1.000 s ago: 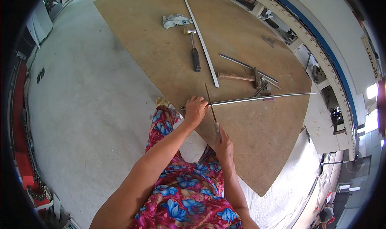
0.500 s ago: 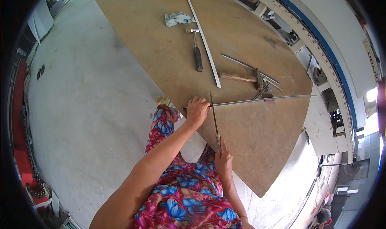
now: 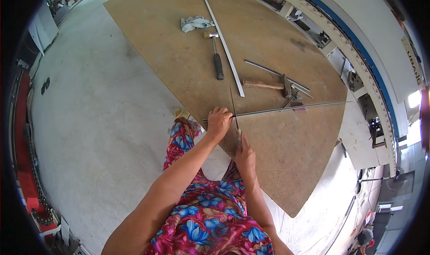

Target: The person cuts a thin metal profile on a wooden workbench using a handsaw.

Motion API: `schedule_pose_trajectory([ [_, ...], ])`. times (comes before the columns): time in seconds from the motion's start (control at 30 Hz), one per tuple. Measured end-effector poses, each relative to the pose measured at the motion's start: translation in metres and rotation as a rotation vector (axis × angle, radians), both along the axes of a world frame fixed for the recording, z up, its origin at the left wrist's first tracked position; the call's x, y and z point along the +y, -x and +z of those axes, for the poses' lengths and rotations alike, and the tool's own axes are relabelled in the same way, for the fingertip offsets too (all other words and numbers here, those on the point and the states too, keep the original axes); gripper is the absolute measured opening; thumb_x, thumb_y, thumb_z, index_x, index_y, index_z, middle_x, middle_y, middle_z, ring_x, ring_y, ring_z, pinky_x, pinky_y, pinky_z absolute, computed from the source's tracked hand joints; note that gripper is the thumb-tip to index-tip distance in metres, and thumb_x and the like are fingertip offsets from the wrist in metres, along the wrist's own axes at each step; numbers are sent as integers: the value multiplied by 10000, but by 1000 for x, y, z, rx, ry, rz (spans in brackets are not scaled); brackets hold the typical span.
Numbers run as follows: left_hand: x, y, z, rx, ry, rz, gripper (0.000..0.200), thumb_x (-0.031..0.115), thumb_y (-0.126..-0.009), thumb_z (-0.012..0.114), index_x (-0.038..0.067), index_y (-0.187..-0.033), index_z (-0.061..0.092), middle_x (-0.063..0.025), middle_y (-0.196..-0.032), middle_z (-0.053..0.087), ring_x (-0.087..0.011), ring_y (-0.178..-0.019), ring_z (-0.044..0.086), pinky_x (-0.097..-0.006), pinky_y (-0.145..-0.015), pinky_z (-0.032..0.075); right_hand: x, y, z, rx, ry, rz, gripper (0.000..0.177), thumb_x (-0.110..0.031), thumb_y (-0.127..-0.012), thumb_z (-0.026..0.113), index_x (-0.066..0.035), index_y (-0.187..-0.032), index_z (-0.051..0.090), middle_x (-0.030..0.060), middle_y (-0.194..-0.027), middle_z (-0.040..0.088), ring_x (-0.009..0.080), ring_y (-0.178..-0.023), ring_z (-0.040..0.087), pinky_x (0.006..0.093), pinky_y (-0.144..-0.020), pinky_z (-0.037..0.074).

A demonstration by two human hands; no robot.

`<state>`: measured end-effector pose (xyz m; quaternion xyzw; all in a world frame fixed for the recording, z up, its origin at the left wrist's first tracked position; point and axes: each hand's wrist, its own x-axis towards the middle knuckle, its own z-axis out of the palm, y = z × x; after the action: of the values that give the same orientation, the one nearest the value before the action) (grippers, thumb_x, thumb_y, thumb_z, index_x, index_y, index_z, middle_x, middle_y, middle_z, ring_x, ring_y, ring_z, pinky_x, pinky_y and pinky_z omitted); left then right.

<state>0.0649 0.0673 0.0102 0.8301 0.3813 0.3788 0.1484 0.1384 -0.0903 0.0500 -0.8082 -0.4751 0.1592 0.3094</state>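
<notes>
A long thin metal strip [image 3: 273,111] lies across the near part of the brown board [image 3: 286,165]. My left hand [image 3: 219,124] is closed around it near its left end, pressing it down at the board's edge. My right hand [image 3: 245,160] grips the handle of a narrow dark saw blade [image 3: 233,102], which looks like a hacksaw blade with a wrapped grip. The blade crosses the strip just right of my left fingers and points away from me. Most of the handle is hidden by my right fingers.
Farther up the board are a black-handled mallet [image 3: 218,66], a crumpled plastic bag or cloth [image 3: 195,23] and a long white strip [image 3: 224,40]. A wooden-handled hammer [image 3: 262,84] lies by shorter metal strips [image 3: 268,70]. A large machine [image 3: 358,44] borders the right side.
My right hand has pushed the saw blade forward, away from me, so more of it extends beyond the strip. My left hand keeps its hold on the strip.
</notes>
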Motion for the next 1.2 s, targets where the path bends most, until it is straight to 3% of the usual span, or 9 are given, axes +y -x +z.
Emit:
schedule_pose_trajectory([
  [0.1,-2,0,1,4,18,-3,92,153,-743,741,98,-788,683,-34,-850,595,-274,-882,572,-432,-750,445,-60,16,11,58,19,-21,503,-53,-881,554,-39,-1376,468,312,-1000,636,456,-929,635,478,-758,511],
  [0.23,-1,0,2,14,-26,8,93,158,-748,739,97,-781,679,-31,-852,594,-271,-886,570,-430,-756,448,-73,18,29,159,117,-72,483,-75,-891,558,-25,-1364,473,312,-995,638,459,-917,640,483,-749,513],
  [0.33,1,-1,0,-2,-19,3,93,156,-742,737,94,-783,680,-33,-849,597,-274,-885,575,-434,-755,453,-40,7,19,36,-21,20,468,-69,-893,541,-7,-1352,477,315,-965,640,461,-907,639,484,-745,511],
  [0.53,4,1,1,-16,-8,3,100,148,-724,740,98,-794,687,-40,-841,608,-276,-876,586,-425,-744,461,43,-7,8,19,-51,45,498,-17,-847,552,-17,-1342,496,331,-990,620,475,-963,604,485,-772,499],
  [0.63,1,0,1,-26,3,6,96,146,-727,741,98,-789,685,-38,-843,609,-277,-878,585,-420,-742,460,13,1,-1,-6,-146,29,503,-25,-861,548,-22,-1360,480,331,-979,622,478,-941,609,480,-761,503],
  [0.73,2,-1,0,-17,-3,1,98,142,-732,744,93,-789,681,-36,-847,607,-278,-877,584,-418,-743,458,-48,15,15,90,109,-43,485,-74,-896,528,-31,-1374,458,308,-992,637,455,-916,638,473,-767,514],
  [0.83,0,2,4,-10,-12,-15,100,140,-738,746,88,-786,675,-36,-851,607,-277,-877,583,-419,-744,456,-94,22,36,176,128,-41,514,-57,-892,541,-65,-1398,455,302,-1002,640,435,-926,653,444,-765,520],
  [1.03,4,-1,-6,32,9,27,110,155,-751,741,102,-836,697,-28,-882,611,-268,-903,580,-417,-762,455,-89,11,48,132,10,11,514,-44,-882,552,-65,-1390,476,299,-1023,642,404,-945,668,416,-763,522],
  [1.2,3,2,-3,36,-12,-7,135,199,-784,720,96,-870,708,-37,-879,609,-272,-899,581,-413,-771,460,-73,12,54,174,-5,-99,532,-18,-875,541,-71,-1400,467,295,-1064,637,398,-974,663,412,-795,520],
])
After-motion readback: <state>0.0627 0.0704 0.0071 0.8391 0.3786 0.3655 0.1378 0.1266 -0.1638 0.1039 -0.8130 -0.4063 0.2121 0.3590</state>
